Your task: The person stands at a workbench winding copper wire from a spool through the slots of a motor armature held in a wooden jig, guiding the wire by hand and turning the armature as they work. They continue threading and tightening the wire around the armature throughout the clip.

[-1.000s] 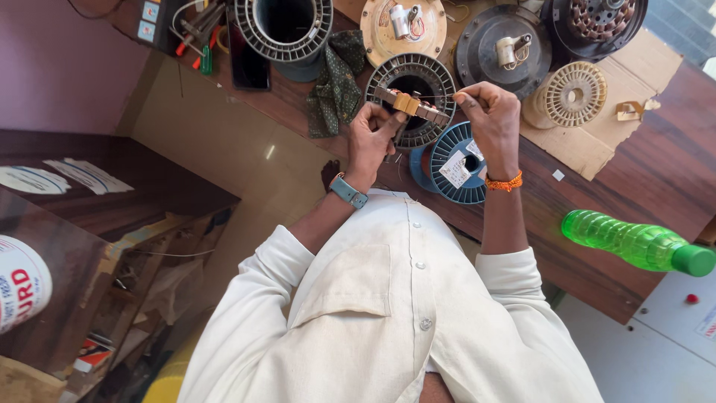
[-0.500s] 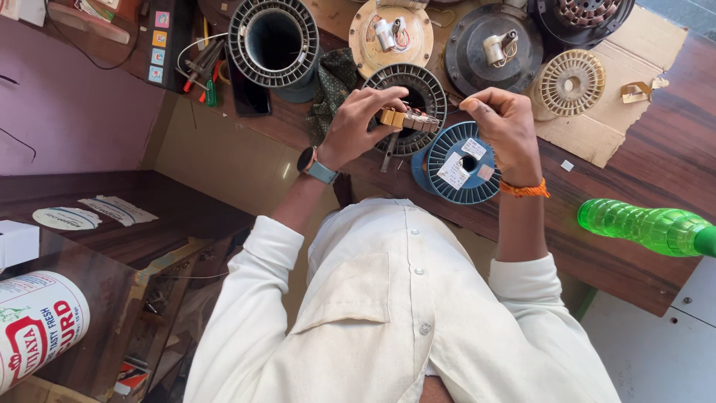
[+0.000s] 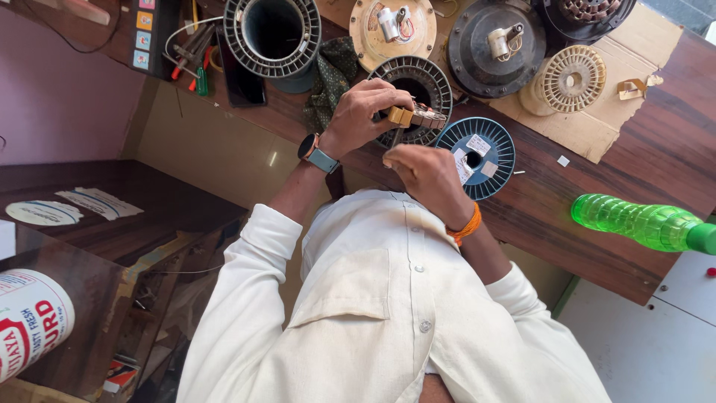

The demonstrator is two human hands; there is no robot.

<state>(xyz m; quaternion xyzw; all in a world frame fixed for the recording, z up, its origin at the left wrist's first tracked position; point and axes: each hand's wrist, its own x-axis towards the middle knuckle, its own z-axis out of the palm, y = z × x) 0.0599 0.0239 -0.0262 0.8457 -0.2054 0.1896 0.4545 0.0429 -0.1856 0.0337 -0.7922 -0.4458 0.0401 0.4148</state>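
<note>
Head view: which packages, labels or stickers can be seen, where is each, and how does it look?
White tub with red lettering, bottom left, round.
Green plastic bottle lying on the table, right, ribbed, no label visible.
White paper labels on the blue wire spool, table centre.
Coloured square stickers on a dark box, top left.

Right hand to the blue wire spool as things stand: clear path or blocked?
Probably yes. The right hand hovers just beside the blue wire spool on the table edge, nothing between them. Its fingers look pinched near the small wooden block held by the left hand, so it may be occupied.
</note>
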